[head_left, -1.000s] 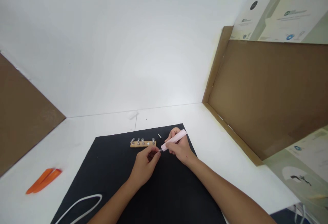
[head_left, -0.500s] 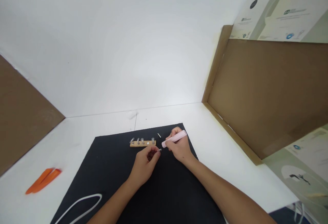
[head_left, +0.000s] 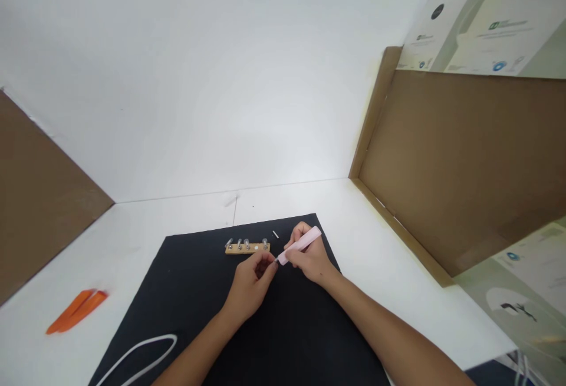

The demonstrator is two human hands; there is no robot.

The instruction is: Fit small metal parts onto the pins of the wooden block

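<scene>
My right hand (head_left: 311, 257) is closed around a pale pink pen-shaped tool (head_left: 303, 244), held like a pen and slanting down to the left. Its lower end meets the fingertips of my left hand (head_left: 251, 280). Thumb and finger of that hand pinch a tiny greyish piece (head_left: 276, 261), mostly hidden and too small to name. Just behind my left hand lies a narrow light-wood strip (head_left: 243, 250) carrying several small clear pieces with metallic bases. A white dot (head_left: 256, 248) shows on the strip between two of them. A short whitish stick (head_left: 275, 234) rests behind the hands.
Beneath everything is a black mat (head_left: 190, 280) on a white table (head_left: 137, 221). A white cable loop (head_left: 150, 339) crosses its front left. Two orange strips (head_left: 76, 312) lie to the left. White wall behind; brown cardboard panels (head_left: 464, 156) flank both sides.
The pink tool has shifted slightly down and left. Its end now meets the piece in my left fingertips, where a small gap showed before. My left hand has barely moved.
</scene>
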